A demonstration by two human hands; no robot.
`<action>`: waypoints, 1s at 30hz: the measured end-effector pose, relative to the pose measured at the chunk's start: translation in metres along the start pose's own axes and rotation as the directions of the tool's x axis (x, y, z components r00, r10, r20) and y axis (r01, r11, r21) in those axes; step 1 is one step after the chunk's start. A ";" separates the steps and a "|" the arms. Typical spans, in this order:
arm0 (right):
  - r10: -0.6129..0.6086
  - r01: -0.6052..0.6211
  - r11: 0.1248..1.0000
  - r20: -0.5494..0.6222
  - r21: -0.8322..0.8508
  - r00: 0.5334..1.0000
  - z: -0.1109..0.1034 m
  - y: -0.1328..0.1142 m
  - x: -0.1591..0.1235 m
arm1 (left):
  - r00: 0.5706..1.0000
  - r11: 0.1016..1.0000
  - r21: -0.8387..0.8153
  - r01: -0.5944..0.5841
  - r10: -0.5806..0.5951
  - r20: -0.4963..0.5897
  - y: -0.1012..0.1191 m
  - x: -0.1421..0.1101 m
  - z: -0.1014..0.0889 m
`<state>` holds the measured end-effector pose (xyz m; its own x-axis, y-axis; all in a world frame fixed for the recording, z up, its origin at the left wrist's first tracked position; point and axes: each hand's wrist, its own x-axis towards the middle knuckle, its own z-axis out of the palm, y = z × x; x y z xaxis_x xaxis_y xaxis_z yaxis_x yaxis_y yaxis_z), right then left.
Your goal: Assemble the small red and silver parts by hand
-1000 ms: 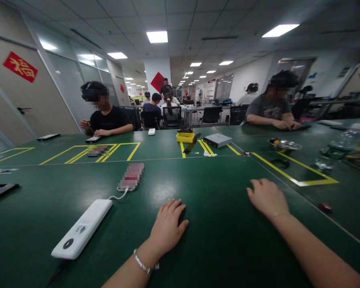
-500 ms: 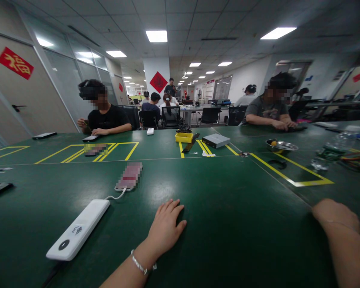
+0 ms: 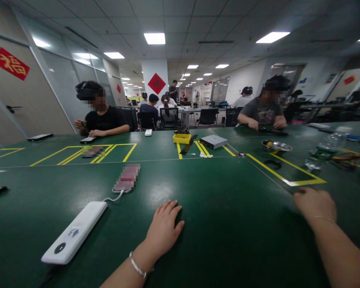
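Observation:
My left hand (image 3: 164, 226) lies flat on the green table (image 3: 216, 240), fingers spread, with nothing in it. A bracelet circles that wrist. To its left are a white power bank (image 3: 78, 228) and a phone (image 3: 127, 178), joined by a short white cable (image 3: 115, 199). My right hand (image 3: 316, 205) is low over the table at the right, its fingers curled closed. Whatever it may hold is hidden beneath the fingers. Just beyond it runs a yellow tape outline (image 3: 307, 182) with a dark curved piece (image 3: 273, 164) inside.
A metal bowl (image 3: 276, 147) and a clear water bottle (image 3: 325, 150) stand at the right. Farther back are a yellow tray (image 3: 181, 139) of dark cables and a grey box (image 3: 213, 141). Two people (image 3: 103, 116) (image 3: 264, 108) sit across the table.
My right hand moved right and closed over the spot where a small red object lay, then came back a little left. That object is out of sight. My left hand stayed put.

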<state>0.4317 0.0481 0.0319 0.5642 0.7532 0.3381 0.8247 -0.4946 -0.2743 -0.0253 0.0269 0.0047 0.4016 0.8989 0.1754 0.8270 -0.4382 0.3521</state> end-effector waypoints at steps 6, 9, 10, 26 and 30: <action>-0.395 0.240 0.853 0.272 0.464 0.877 0.002 -0.143 -0.073 | 0.989 0.998 -0.035 -0.059 0.053 -0.138 0.021 -0.004 0.004; -0.613 0.146 0.634 0.378 0.759 0.694 0.004 -0.201 -0.138 | 0.989 0.990 -0.138 -0.031 0.010 -0.150 0.028 -0.008 0.006; -0.645 0.102 0.587 0.388 0.803 0.659 0.003 -0.215 -0.158 | 0.989 0.986 -0.166 -0.021 -0.003 -0.146 0.029 -0.008 0.006; -0.028 0.033 0.996 0.068 -0.078 0.997 0.011 -0.058 -0.023 | 0.972 0.767 -0.621 0.161 -0.232 -0.035 0.016 0.000 -0.003; 0.116 -0.112 0.993 0.109 -0.043 0.987 0.029 0.019 0.008 | 0.964 0.684 -0.709 0.172 -0.264 -0.021 0.013 0.004 0.001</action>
<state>0.4502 0.0573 0.0035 0.6484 0.7335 0.2040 0.7573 -0.5939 -0.2717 -0.0130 0.0245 0.0091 0.1611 0.9823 0.0952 0.3564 -0.1479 0.9226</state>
